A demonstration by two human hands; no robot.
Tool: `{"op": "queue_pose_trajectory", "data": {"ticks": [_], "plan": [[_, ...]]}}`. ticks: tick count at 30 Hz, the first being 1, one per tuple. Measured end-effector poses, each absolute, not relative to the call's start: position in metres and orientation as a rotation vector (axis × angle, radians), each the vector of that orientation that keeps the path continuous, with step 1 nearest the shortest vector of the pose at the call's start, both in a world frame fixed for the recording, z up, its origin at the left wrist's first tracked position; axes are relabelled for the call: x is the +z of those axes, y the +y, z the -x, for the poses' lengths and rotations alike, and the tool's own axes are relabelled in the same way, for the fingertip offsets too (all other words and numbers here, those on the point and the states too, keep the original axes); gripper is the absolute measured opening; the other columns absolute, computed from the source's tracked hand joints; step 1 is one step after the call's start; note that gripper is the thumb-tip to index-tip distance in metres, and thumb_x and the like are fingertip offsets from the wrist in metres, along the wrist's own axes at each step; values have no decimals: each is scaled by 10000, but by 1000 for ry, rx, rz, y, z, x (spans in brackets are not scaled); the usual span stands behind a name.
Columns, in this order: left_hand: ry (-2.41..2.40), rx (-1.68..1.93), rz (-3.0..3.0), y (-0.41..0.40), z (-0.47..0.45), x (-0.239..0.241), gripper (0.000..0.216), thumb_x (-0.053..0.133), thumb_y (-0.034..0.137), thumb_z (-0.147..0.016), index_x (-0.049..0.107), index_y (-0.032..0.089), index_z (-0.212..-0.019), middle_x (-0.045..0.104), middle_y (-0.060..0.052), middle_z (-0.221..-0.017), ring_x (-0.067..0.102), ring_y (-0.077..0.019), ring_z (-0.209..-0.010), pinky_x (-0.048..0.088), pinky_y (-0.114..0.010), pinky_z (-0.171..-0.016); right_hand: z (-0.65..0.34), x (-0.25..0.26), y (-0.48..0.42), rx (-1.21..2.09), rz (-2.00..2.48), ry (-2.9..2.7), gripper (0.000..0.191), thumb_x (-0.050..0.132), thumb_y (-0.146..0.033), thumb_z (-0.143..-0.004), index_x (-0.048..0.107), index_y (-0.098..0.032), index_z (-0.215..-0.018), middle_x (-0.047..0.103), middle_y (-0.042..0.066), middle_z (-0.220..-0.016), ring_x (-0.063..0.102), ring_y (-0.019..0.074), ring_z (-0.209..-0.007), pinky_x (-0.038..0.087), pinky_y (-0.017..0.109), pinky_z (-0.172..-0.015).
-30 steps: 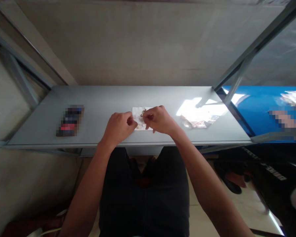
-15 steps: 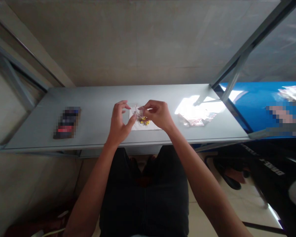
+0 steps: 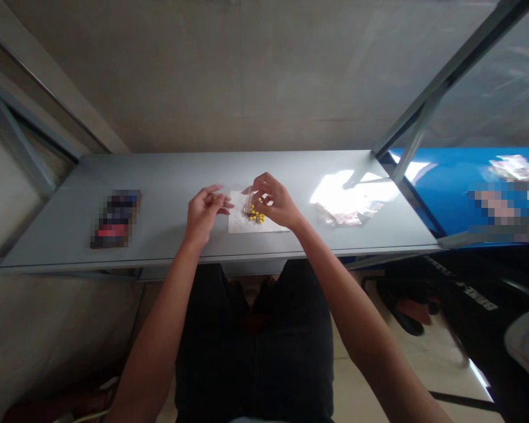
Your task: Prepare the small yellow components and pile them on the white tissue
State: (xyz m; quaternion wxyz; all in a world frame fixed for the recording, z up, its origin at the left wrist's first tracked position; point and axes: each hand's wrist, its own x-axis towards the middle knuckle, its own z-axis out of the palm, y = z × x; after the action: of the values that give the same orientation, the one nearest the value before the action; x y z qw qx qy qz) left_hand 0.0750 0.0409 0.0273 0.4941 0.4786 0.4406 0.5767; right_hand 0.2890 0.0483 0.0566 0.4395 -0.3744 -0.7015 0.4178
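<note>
My left hand (image 3: pixel 203 212) is raised at the left edge of a white sheet (image 3: pixel 238 225) on the grey table. Its fingers are loosely curled and apart, with nothing visible in them. Over the sheet, my right hand (image 3: pixel 274 201) has its fingers bent round the top of a small clear plastic bag (image 3: pixel 248 207). Several small yellow pieces (image 3: pixel 258 218) show below the fingers. Whether they lie inside the bag or beside it, I cannot tell. The fingertips partly hide the bag.
A pile of shiny clear bags (image 3: pixel 348 212) lies to the right in bright glare. On the left rests a blurred-out dark and red object (image 3: pixel 115 220). Metal frame bars (image 3: pixel 417 138) rise at the table's right end, beside a blue table (image 3: pixel 449 176) with more bags.
My left hand has drawn back leftward from the bag. My right hand stays over the sheet, slightly left, and the bag sits lower with more yellow pieces visible.
</note>
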Motion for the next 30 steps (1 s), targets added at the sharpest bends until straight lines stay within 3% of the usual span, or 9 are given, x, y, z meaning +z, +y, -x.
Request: {"op": "queue_pose_trajectory", "data": {"ticks": [6,11,16,23,30], "plan": [[1173,1401,-1507,63,-70,25,293,777,374,-852,597,213,-1017,747,-31,-861,723,-131,-680,521,-184,-502,-291,37,64,866,1060,-1798,421,645,-333,-861,619,-189,-1256,733,29,-907,535,116,-640,423,280,-606],[1189,1385,-1599,66,-74,24,324,763,402,-865,682,205,-1110,728,-45,-925,717,-135,-739,541,-184,-518,-292,19,69,722,1122,-1802,224,639,-340,-888,755,-168,-971,746,39,-859,563,124,-663,426,280,-643],[1136,1402,-1578,65,-80,22,392,708,486,-921,686,210,-1198,741,-80,-996,714,-149,-834,574,-198,-588,-296,10,68,762,1119,-1729,230,649,-360,-881,748,-175,-978,757,53,-905,621,155,-739,468,283,-673],[1080,1424,-1481,67,-85,19,444,728,580,-883,647,186,-1071,749,-93,-1007,745,-172,-834,594,-235,-620,-297,7,68,834,1106,-1680,212,660,-374,-870,718,-172,-900,751,51,-858,616,153,-706,482,290,-671],[1083,1440,-1444,69,-83,10,477,720,614,-877,660,185,-1078,748,-96,-1004,736,-169,-855,594,-240,-653,-298,4,68,935,1053,-1580,254,692,-417,-851,693,-166,-885,737,50,-812,620,158,-703,472,287,-659]]}}
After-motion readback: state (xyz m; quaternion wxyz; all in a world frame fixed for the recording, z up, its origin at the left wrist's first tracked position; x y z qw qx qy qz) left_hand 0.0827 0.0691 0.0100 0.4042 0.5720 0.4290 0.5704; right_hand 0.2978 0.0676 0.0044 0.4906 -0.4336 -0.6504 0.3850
